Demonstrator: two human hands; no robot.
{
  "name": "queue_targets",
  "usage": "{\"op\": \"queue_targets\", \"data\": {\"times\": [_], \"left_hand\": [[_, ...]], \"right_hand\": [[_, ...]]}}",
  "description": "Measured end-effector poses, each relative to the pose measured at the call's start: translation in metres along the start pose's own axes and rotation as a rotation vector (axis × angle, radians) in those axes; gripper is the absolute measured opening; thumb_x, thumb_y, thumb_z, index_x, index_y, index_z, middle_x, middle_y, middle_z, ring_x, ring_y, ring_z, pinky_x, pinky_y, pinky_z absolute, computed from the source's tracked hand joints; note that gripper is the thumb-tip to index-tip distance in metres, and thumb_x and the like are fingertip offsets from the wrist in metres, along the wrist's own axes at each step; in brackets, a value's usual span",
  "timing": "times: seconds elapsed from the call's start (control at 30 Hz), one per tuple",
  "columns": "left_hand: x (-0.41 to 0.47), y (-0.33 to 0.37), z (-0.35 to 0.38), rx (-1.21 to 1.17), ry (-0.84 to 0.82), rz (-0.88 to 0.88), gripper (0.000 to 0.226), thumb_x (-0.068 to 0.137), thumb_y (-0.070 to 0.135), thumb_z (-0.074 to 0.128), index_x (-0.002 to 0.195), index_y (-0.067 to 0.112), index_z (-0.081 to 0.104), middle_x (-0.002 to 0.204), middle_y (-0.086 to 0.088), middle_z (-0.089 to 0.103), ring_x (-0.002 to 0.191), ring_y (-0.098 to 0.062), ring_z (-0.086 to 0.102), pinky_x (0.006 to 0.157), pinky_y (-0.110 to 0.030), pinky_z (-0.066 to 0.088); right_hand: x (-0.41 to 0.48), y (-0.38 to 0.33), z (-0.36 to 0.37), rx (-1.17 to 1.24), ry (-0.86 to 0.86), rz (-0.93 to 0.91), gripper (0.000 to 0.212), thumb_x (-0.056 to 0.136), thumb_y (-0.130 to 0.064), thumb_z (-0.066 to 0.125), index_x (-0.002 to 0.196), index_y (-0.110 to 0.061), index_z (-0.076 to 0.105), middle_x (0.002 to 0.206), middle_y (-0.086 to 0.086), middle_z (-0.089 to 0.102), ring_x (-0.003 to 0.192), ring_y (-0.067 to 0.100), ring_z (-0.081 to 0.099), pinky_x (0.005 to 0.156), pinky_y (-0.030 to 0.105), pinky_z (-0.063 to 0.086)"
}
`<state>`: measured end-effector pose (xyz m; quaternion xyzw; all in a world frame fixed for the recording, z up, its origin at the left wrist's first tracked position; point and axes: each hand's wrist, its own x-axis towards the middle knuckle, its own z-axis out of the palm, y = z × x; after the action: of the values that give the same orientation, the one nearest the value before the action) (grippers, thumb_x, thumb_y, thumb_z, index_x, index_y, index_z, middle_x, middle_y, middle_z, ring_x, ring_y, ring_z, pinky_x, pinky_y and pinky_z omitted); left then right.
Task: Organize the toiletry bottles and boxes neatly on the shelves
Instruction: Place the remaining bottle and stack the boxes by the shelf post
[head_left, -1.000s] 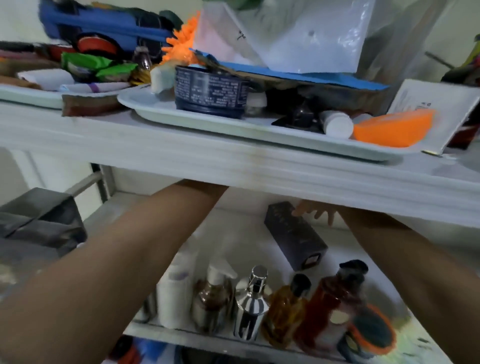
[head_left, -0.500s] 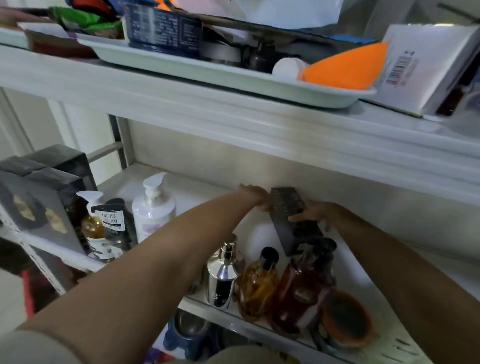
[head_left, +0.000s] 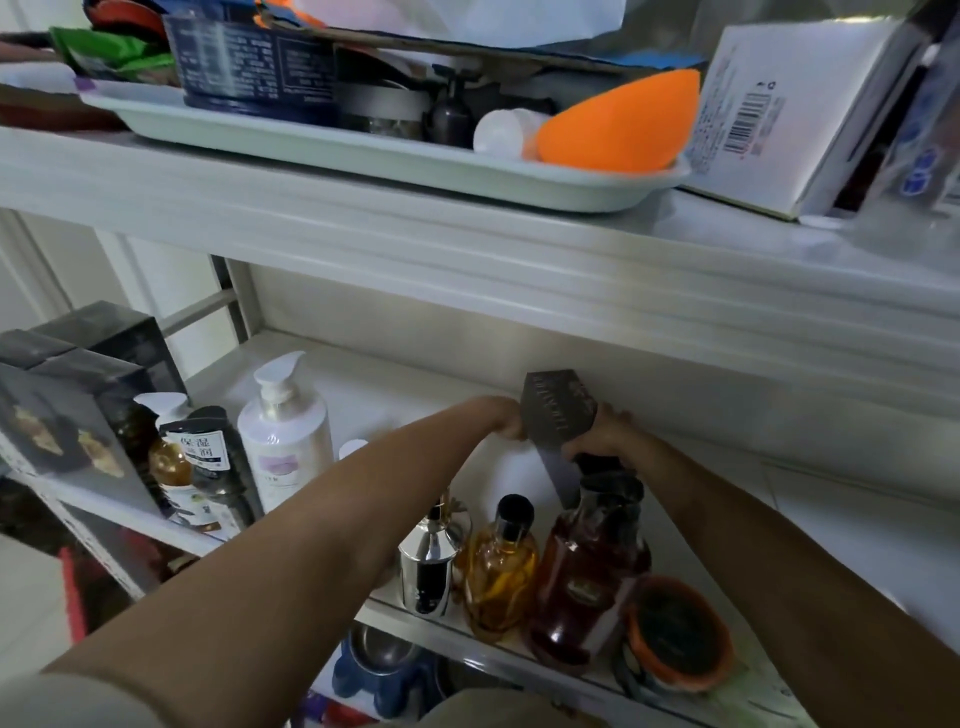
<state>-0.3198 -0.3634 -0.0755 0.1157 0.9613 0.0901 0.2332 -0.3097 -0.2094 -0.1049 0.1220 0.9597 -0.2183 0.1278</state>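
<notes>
A tall dark box (head_left: 557, 415) stands nearly upright at the back of the middle shelf (head_left: 363, 384). My left hand (head_left: 503, 420) presses its left side and my right hand (head_left: 602, 431) grips its right side. In front of it along the shelf's front edge stand a silver bottle (head_left: 430, 561), an amber bottle (head_left: 501, 566) with a black cap, a dark red bottle (head_left: 589, 577) and an orange-rimmed jar (head_left: 675, 631). Further left are a white pump bottle (head_left: 283, 436), a dark labelled bottle (head_left: 210, 462) and a small amber pump bottle (head_left: 166, 457).
Black boxes (head_left: 67, 405) stand at the shelf's far left. On the upper shelf (head_left: 467, 249) a pale tray (head_left: 395, 161) holds a dark tub, small bottles and an orange piece (head_left: 618, 130); a white barcoded box (head_left: 789, 109) stands to its right. Items show on the shelf below.
The dark box has been raised from leaning to nearly upright against the back wall, with both hands now on its sides. The view has dropped, showing more of the middle shelf.
</notes>
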Motion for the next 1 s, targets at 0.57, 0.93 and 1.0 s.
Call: {"op": "queue_targets", "data": {"times": [0.57,0.93,1.0], "left_hand": [[0.021,-0.031,-0.017,-1.333,-0.106,-0.208,0.076,0.083,0.055,0.062,0.139,0.011,0.037,0.142,-0.023,0.035,0.124,-0.043,0.044,0.074,-0.053,0.051],[0.012,-0.033,-0.046,-1.391,0.259,-0.087,0.009,0.085,0.009,0.061,0.078,0.003,0.057,0.078,-0.017,0.05,0.059,-0.018,0.052,0.055,-0.029,0.047],[0.011,-0.026,-0.049,-1.219,0.229,0.011,0.017,0.071,0.015,0.075,0.07,0.008,0.059,0.074,-0.019,0.052,0.058,-0.012,0.057,0.047,-0.018,0.047]], "right_hand": [[-0.004,-0.02,-0.024,0.299,-0.053,-0.18,0.107,0.062,-0.026,0.084,0.148,-0.023,0.019,0.154,0.01,0.014,0.137,0.035,0.024,0.105,0.046,0.037],[0.001,-0.018,-0.021,0.168,-0.017,-0.311,0.116,0.061,-0.013,0.086,0.148,-0.02,0.008,0.149,0.012,0.018,0.136,0.03,0.026,0.104,0.045,0.037],[0.005,-0.021,-0.019,0.274,0.012,-0.313,0.11,0.064,-0.009,0.084,0.147,-0.012,0.012,0.136,0.015,0.036,0.121,0.03,0.043,0.088,0.037,0.044]]}}
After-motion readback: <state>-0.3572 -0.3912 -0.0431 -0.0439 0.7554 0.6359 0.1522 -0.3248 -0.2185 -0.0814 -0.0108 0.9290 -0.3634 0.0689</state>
